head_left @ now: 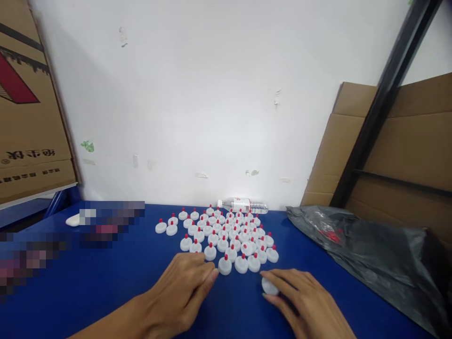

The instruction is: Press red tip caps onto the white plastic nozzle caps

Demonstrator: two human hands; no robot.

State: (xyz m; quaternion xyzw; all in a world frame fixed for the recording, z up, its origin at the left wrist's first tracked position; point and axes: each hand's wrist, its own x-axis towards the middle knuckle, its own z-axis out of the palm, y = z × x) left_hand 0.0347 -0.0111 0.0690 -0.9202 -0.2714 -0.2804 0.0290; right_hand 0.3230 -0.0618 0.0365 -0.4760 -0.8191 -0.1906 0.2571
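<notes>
Many round white caps with red tips (225, 266) stand in a loose cluster on the blue table. Their red tips point upward, except one cap (246, 248) that leans over in the group. At the front right of the cluster, my right hand (303, 301) grips a white cap (270, 286) between thumb and fingers; no red tip shows on it. My left hand (187, 287) is closed at the front left edge of the cluster, its fingers curled and thumb pressed against them. Whatever lies inside those fingers is hidden.
A clear water bottle (243, 205) lies on its side behind the caps, by the white wall. Black plastic sheeting (370, 254) with a small clear bag with red pieces (330, 230) covers the right side. Cardboard (35, 108) stands at left; a white object (73, 220) lies below it.
</notes>
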